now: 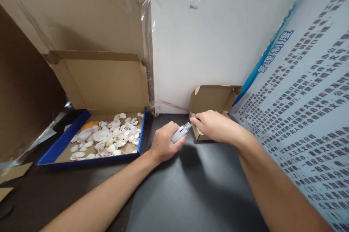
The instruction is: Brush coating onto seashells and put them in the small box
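Observation:
My left hand (166, 141) is closed around a small light-grey object (180, 134) with a narrow, clear-looking tip; I cannot make out its kind. The tip points up and right, toward my right hand (211, 125). That hand is closed in a pinch beside the tip, at the front left of a small open cardboard box (201, 137). Whatever is between its fingertips is too small to name. My right hand covers much of the box's inside.
A larger blue-edged cardboard box (109, 160) with its lid up stands on the left, holding many seashells (102, 135). A black mat (191, 195) covers the tabletop under my hands. A white panel (174, 61) rises behind, and a printed poster (308, 116) stands on the right.

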`<state>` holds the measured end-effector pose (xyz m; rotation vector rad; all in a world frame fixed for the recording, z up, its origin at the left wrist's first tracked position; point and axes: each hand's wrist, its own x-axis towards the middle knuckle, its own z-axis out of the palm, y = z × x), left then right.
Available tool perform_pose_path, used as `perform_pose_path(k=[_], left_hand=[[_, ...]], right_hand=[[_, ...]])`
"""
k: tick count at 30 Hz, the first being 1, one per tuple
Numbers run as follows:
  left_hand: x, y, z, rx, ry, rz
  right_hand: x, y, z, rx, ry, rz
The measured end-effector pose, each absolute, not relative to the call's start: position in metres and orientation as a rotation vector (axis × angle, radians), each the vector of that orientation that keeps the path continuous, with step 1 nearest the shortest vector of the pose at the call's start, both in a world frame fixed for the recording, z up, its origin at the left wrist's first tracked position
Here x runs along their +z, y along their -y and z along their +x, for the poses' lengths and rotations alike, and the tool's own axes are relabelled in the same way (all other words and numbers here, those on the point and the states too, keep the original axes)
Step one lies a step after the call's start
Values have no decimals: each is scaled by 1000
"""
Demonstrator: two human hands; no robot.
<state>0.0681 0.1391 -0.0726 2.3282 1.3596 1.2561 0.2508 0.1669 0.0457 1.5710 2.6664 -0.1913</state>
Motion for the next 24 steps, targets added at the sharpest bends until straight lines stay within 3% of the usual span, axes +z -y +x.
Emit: perform_pose_path(k=[24], left_hand=[[-77, -150, 64, 952, -1552, 2203]], right_hand=[[65, -169, 274, -345, -2724, 1871]])
